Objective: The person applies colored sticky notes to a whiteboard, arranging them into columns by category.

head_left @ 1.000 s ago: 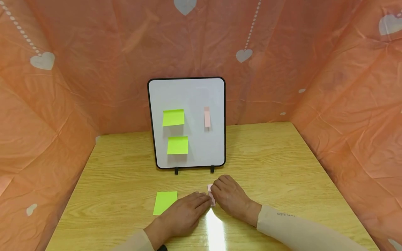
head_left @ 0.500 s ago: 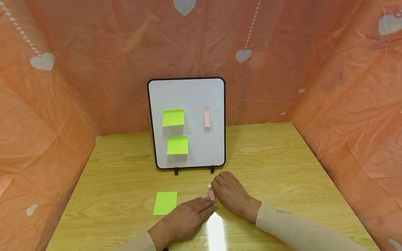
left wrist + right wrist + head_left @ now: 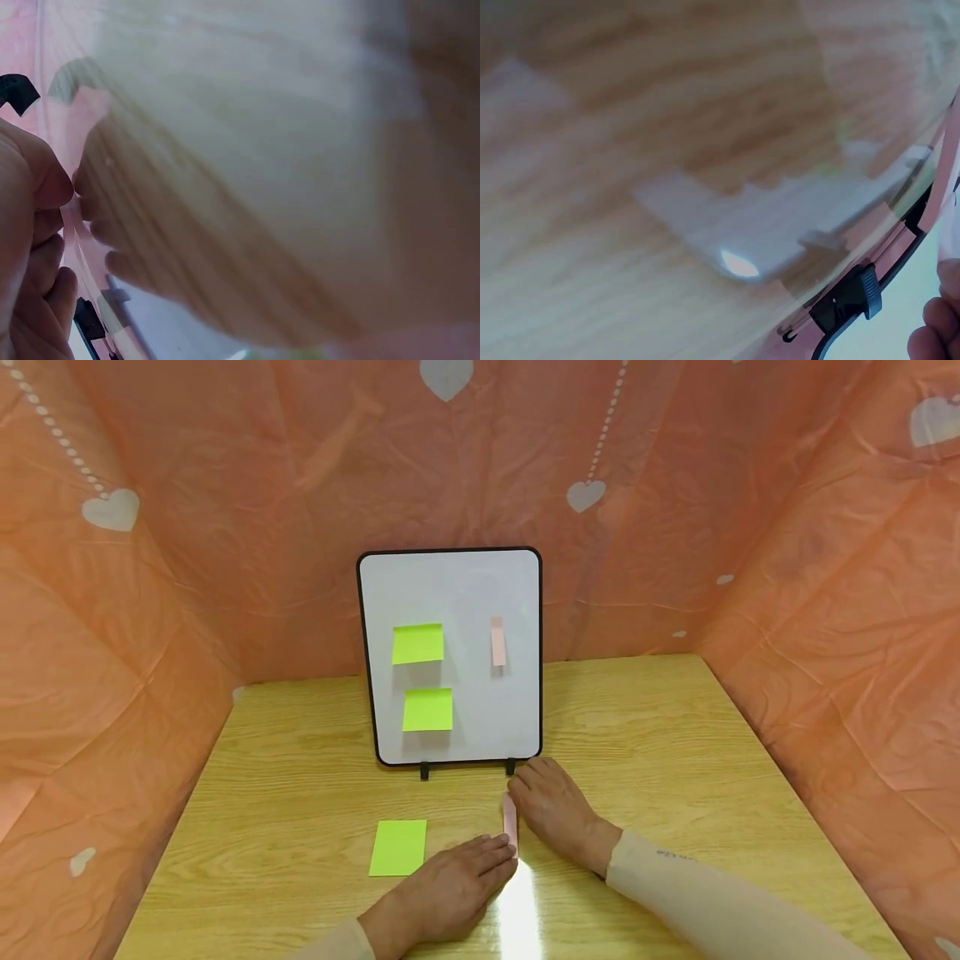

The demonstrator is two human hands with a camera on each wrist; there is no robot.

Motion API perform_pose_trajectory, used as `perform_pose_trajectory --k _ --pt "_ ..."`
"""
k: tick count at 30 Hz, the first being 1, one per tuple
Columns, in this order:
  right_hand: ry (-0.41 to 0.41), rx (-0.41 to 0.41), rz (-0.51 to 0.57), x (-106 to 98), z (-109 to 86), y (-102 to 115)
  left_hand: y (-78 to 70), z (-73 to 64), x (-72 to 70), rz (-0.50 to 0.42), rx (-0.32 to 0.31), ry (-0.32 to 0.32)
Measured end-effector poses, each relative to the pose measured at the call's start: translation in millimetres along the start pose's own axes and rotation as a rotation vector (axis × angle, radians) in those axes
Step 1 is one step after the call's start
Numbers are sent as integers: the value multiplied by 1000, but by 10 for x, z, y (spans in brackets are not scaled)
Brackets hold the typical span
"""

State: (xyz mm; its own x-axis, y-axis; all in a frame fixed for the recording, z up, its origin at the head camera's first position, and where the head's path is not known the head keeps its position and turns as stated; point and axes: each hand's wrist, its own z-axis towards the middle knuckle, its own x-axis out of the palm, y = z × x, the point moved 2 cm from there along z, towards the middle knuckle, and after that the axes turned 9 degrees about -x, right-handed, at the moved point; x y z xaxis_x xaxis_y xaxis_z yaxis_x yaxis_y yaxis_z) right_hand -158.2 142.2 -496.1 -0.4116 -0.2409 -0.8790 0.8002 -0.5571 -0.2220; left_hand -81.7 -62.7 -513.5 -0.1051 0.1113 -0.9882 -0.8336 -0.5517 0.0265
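Observation:
A narrow pink sticky note pad (image 3: 511,822) lies on the table before the whiteboard. My left hand (image 3: 450,891) rests flat, its fairly straight fingertips pressing the pad's near end. With curled fingers, my right hand (image 3: 555,810) pinches the far end of the top pink sticky note, which is raised off the pad. In the right wrist view, a pink strip (image 3: 946,161) shows above the right hand's fingers (image 3: 936,330). A yellow-green sticky note pad (image 3: 398,847) lies just left of my left hand. The left wrist view shows part of the left hand (image 3: 30,225).
The whiteboard (image 3: 480,585) stands upright on small black feet (image 3: 424,771). On it hang two yellow-green notes (image 3: 417,645) at left and a narrow pink note (image 3: 498,643) at right. Orange cloth (image 3: 300,585) with hearts walls the wooden table (image 3: 645,718).
My right hand has drawn away toward the whiteboard, lifting the pink note's far end further. My left hand has slid slightly right onto the pad's near end.

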Motion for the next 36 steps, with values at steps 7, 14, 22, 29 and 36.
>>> perform_pose_trajectory --k 7,14,22,29,36 --pt "-18 18 -5 -3 35 -59 -15 -1 -8 -23 -1 -13" --pt "-22 21 25 -71 50 -98 -15 -5 4 -4 6 -28" --pt "-172 38 -3 -223 173 -276 -8 -10 -3 6 5 -5" --pt "-333 31 -76 -280 336 -476 2 -11 4 2 3 -24" --pt "-512 -81 -166 -190 495 -613 -10 -12 16 -19 -6 -24"
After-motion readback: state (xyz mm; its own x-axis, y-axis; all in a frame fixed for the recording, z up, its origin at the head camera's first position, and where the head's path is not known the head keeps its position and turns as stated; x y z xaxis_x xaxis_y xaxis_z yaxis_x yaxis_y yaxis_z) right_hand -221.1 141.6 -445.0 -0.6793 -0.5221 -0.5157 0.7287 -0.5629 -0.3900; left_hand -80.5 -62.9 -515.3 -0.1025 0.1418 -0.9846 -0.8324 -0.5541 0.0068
